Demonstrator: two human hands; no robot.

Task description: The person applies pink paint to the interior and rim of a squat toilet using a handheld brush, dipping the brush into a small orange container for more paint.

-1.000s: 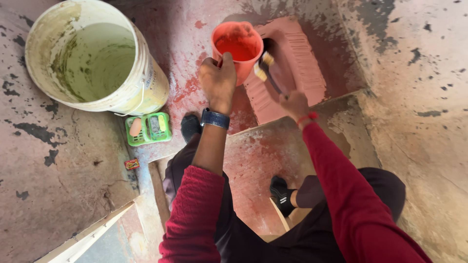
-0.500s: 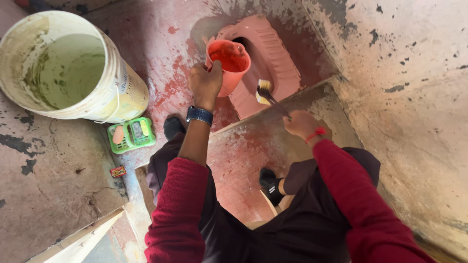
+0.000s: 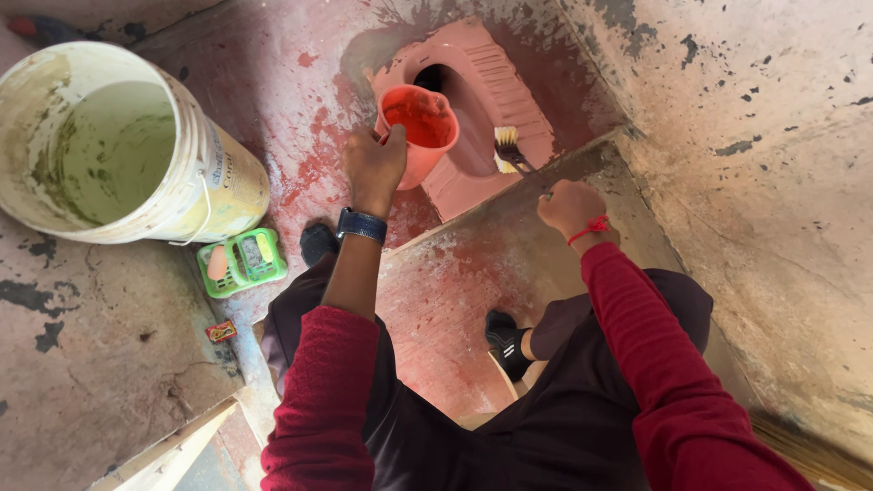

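Red-orange plastic mug (image 3: pixel 420 127), wet red inside. Pale bristles on a dark-handled brush (image 3: pixel 509 150). Pinkish-red squat pan (image 3: pixel 509 91) with ribbed footrests. Cream bucket (image 3: pixel 136 150), green-stained within. Bright green soap tray (image 3: pixel 244 262). Maroon knitted sleeves (image 3: pixel 323 400), navy watch strap (image 3: pixel 362 225), red thread (image 3: pixel 589 228) at the wrist. Grey floor (image 3: pixel 773 182) with black flecks and red splashes.

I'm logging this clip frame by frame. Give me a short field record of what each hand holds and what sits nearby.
left hand: grips the red mug by its handle, above the squat toilet pan
right hand: holds a brush, bristles on the pan
nearby: large cream bucket; green soap tray on the floor
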